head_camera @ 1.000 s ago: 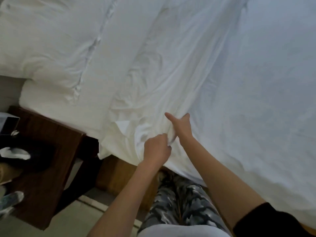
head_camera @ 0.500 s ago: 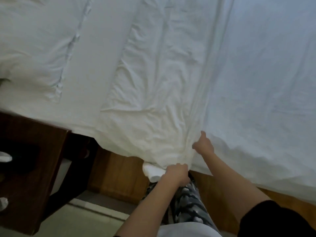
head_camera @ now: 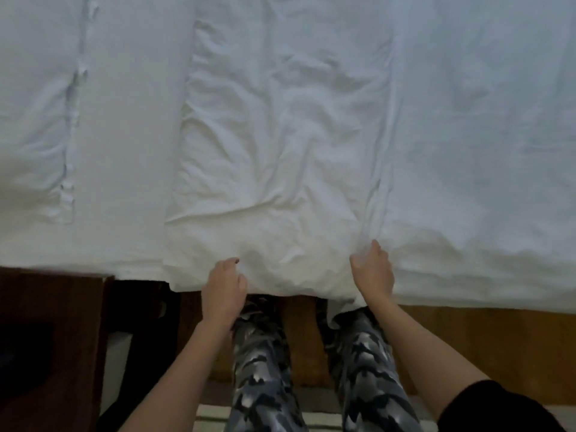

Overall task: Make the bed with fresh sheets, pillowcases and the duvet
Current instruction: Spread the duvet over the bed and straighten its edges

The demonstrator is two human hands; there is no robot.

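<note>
white cotton duvet (head_camera: 280, 145), soft and heavily creased, lies across the bed (head_camera: 131, 151); its folded band runs lengthwise away from the viewer, near edge overhanging the wooden bed frame (head_camera: 486, 344). left hand (head_camera: 223, 291) and right hand (head_camera: 372, 272) each have fingers clenched on that hanging edge.

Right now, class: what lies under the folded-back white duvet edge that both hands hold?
Below the duvet edge show the wooden bed frame and patterned trouser legs. The mattress beneath is covered.
</note>
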